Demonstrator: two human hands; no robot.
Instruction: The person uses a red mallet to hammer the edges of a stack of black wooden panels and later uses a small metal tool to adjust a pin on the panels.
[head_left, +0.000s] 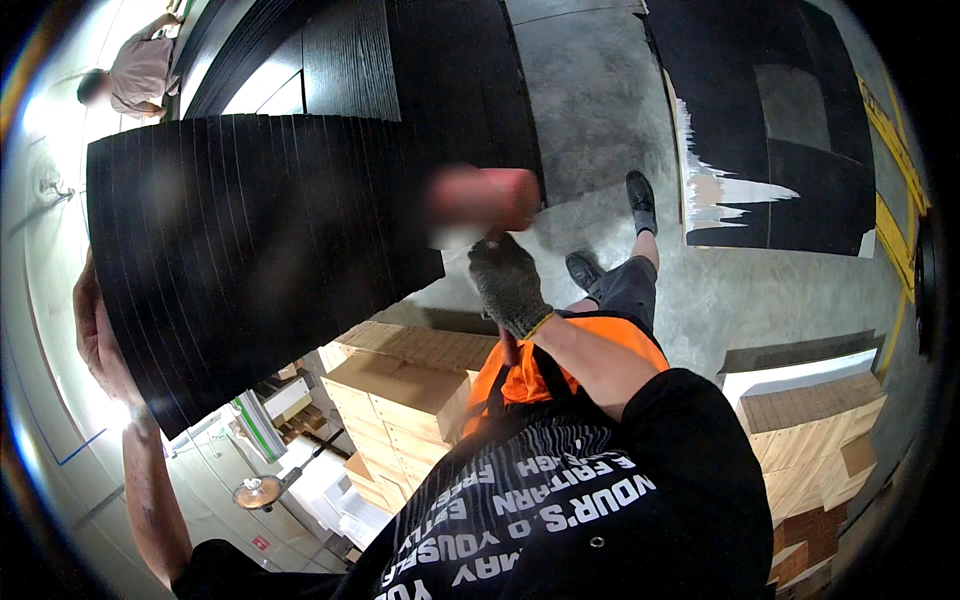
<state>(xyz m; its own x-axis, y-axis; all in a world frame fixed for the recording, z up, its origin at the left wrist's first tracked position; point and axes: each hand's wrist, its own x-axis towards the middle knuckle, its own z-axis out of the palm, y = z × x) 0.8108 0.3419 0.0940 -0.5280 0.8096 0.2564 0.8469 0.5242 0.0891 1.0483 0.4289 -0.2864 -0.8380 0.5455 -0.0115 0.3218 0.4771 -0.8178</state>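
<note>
A large black panel [260,250] with thin lengthwise grooves is tilted up in front of me on the left. My left hand [92,335], bare, is closed round its left edge, with the fingertips partly hidden. In a grey knit glove with a yellow cuff, my right hand [508,285] grips a red-headed mallet [510,198]. The mallet's head is beside the panel's right edge, partly blurred; whether they touch I cannot tell. Its reddish handle shows below my fist.
More black boards [350,50] lie beyond the panel. At right is a black sheet [790,120] with a torn, pale edge. Stacked brown boxes [400,390] stand below the panel, others [815,430] at lower right. Another person [145,70] is at far left.
</note>
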